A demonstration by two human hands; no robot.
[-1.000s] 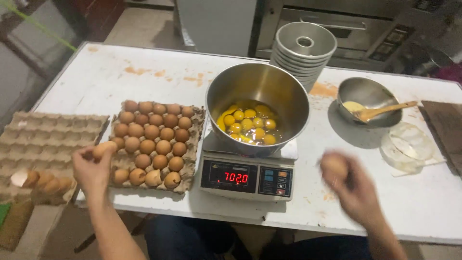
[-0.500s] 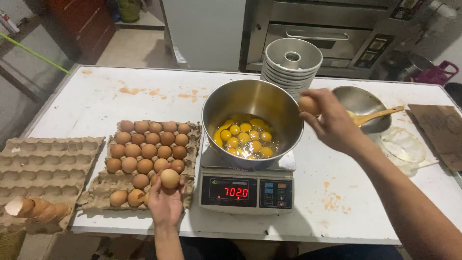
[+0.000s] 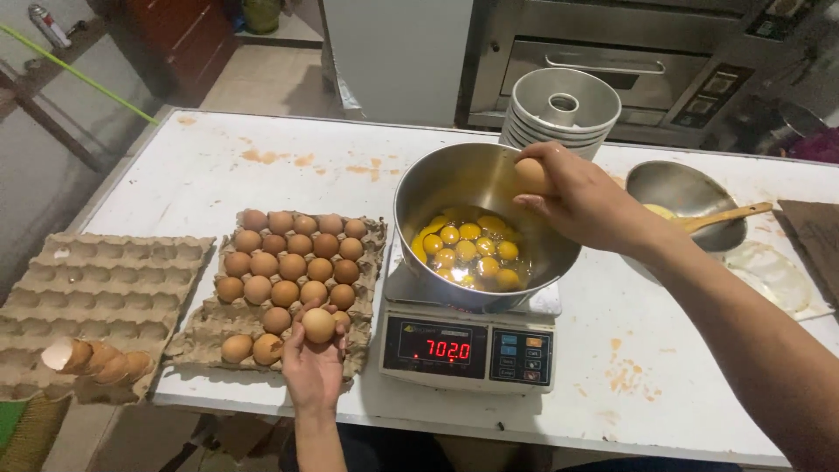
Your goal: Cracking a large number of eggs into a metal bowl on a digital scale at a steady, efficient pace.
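The right hand [image 3: 581, 203] grips a brown egg [image 3: 530, 176] with thumb and fingertips over the far right side of a steel mixing bowl [image 3: 437, 188], just inside its rim. The egg's long axis runs roughly level, slanting a little, with one end towards the bowl's centre. In the bowl lie many raw yolks [image 3: 472, 249] in clear white, gathered towards the near right side. The bowl stands on a digital scale [image 3: 468, 350] with a lit red display.

The left hand [image 3: 315, 371] holds a second brown egg [image 3: 318, 325] in its fingertips at the near edge of a cardboard egg tray [image 3: 367, 232]; this egg stands nearly upright. The tray holds rows of brown eggs, its near cups partly bare. Left of it lies an emptied cardboard tray [image 3: 105, 288] with cracked eggshells [image 3: 92, 358] nested together in its near corner.

Behind the mixing bowl stands a stack of ring-shaped tube pans [image 3: 564, 109]. To the right, a smaller steel bowl [image 3: 682, 188] holds pale yellow matter and a wooden spoon [image 3: 725, 217] whose handle points right. All rests on a stained white table [image 3: 218, 166].
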